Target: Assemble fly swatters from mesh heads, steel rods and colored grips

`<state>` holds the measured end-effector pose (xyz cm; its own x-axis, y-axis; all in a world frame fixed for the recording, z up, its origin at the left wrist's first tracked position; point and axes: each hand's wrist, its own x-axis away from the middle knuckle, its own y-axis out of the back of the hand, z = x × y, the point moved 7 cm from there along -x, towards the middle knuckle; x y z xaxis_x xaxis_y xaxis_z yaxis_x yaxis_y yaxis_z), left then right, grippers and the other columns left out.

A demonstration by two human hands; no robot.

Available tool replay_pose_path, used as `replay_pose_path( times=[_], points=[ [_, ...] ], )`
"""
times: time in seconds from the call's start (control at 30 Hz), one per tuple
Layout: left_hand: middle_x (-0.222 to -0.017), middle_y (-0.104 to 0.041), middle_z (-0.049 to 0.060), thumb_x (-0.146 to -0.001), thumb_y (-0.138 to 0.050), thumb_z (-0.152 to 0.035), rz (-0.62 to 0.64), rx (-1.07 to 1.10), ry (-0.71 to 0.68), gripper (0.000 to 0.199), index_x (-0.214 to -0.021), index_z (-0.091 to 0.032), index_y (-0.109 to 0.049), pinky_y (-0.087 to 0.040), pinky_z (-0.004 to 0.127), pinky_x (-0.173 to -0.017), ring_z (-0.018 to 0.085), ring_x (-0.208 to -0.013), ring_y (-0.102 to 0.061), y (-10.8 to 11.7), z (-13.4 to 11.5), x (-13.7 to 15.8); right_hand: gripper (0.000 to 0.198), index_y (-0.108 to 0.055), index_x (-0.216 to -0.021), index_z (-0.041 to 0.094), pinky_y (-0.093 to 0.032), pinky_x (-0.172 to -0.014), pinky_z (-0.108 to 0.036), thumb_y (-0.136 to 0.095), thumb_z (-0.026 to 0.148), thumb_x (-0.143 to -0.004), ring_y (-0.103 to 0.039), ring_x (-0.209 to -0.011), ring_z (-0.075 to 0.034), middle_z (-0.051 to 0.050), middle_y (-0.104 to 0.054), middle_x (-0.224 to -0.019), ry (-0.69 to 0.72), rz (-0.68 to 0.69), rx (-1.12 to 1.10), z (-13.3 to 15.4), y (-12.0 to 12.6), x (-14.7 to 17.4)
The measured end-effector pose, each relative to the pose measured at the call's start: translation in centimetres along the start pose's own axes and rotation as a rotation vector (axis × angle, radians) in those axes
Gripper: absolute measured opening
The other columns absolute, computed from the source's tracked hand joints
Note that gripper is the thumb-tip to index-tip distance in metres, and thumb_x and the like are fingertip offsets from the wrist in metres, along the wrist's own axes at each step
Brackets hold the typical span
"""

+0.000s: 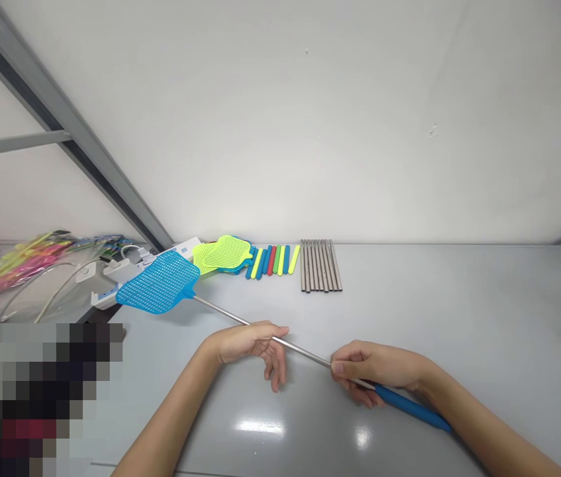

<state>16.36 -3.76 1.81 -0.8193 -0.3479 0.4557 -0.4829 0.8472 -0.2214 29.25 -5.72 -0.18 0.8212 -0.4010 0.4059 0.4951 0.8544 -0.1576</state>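
Observation:
A fly swatter with a blue mesh head (158,283), a thin metal rod (305,352) and a blue handle grip (412,407) slants across the table. My right hand (377,368) is closed on the rod just ahead of the grip, thumb pressed along it. Around the middle of the rod, my left hand (255,348) has its thumb stretched out and its fingers hanging loosely apart. The rod passes between that thumb and the fingers. Whether the left hand bears on it I cannot tell.
Yellow and blue swatter heads (230,253) lie stacked near the wall. Beside them are rows of coloured grips (273,260) and metal tubes (320,266). Power strips with cables (106,281) and bagged colourful items (26,262) are at the left, by a grey metal frame (106,162).

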Motion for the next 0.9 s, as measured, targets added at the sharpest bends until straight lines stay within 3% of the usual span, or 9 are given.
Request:
replay_pose_path(
  times=[0.9],
  points=[
    [-0.059,-0.065,0.010,-0.087,-0.019,-0.033,-0.039,0.000,0.003,0.059,-0.061,-0.010,-0.067,-0.041,0.027,-0.062,0.014,-0.051,-0.056,1.04,0.04,1.03,0.033,-0.044,-0.063,0.014,-0.033,-0.038,-0.017,-0.043,0.043,-0.079,-0.040,-0.038,-0.005,0.003,-0.048,-0.050,0.008,0.006,0.028,-0.13,0.05,0.16]
  ],
)
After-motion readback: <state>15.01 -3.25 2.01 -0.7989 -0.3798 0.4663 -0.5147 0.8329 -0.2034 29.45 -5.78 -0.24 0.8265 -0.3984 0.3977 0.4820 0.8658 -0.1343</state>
